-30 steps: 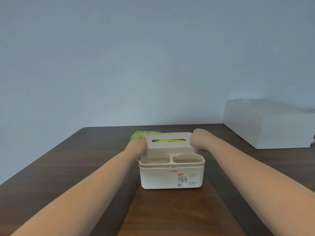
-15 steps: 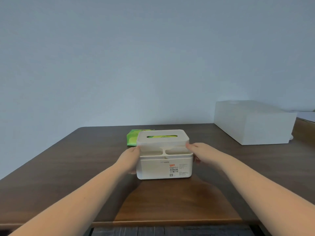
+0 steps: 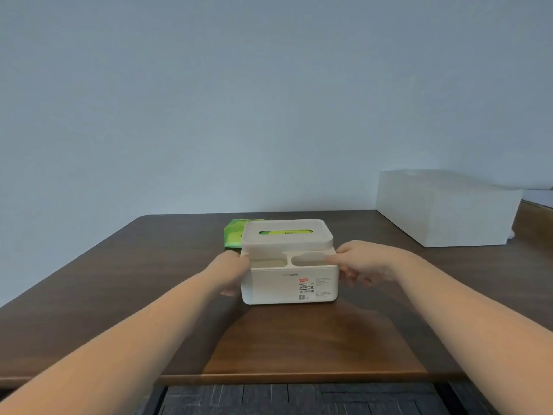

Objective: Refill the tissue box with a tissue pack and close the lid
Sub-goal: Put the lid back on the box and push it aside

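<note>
A white tissue box point(image 3: 278, 287) stands in the middle of the brown table point(image 3: 119, 295), with two open front compartments and a label on its front. Its lid point(image 3: 287, 235) lies flat on top; a green tissue pack shows through the lid's slot point(image 3: 285, 232). My left hand point(image 3: 230, 272) grips the box's left side. My right hand point(image 3: 363, 263) holds the right side, thumb on the rim. A second green tissue pack point(image 3: 233, 235) lies behind the box to its left, partly hidden.
A large white rectangular box point(image 3: 443, 211) sits at the table's back right. A plain wall rises behind the table. The table's front edge point(image 3: 299, 377) is near me, with dark floor below it.
The lid, held tilted up at its ends a second ago, now lies flat on the box. My hands have slid down from the lid to the box's sides. The view has pulled back.
</note>
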Tool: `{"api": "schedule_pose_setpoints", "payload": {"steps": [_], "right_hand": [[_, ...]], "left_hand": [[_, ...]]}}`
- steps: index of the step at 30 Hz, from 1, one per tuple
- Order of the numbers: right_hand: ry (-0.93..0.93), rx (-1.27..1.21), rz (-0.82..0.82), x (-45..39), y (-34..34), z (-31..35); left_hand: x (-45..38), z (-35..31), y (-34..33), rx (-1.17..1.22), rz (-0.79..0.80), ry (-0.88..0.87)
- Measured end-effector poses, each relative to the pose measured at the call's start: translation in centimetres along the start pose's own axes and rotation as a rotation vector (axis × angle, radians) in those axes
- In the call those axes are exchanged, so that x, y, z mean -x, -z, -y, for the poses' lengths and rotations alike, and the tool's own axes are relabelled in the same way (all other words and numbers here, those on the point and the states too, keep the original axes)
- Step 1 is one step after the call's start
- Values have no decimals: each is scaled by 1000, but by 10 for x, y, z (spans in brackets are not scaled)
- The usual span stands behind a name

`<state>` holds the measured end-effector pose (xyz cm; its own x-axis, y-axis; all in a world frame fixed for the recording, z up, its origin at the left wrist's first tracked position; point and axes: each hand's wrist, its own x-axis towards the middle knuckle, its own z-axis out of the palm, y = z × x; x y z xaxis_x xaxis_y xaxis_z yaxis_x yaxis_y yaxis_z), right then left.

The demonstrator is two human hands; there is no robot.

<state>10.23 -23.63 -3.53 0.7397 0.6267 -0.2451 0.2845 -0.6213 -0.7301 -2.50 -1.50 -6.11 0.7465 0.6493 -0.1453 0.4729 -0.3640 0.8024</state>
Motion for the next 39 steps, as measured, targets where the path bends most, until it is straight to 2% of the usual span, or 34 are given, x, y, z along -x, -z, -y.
{"api": "schedule_pose_setpoints", "payload": {"steps": [2, 4, 9, 15, 26, 39], "right_hand": [[-41, 11, 53, 7, 5, 5], [-88, 14, 35, 8, 2, 9], [-100, 39, -190, -4, -17, 18], [-141, 75, -318, -10, -15, 12], [-188, 8, -499, -45, 40, -34], [-260, -141, -622, -142, 124, -74]], "left_hand": [[1, -2, 1, -30, -10, -9], [6, -4, 1, -32, -26, -18], [9, -6, 1, -98, -83, -68], [1, -9, -6, -167, -143, -141], [-58, -57, -70, -250, -147, -280], [-165, -132, -147, -237, -72, -316]]}}
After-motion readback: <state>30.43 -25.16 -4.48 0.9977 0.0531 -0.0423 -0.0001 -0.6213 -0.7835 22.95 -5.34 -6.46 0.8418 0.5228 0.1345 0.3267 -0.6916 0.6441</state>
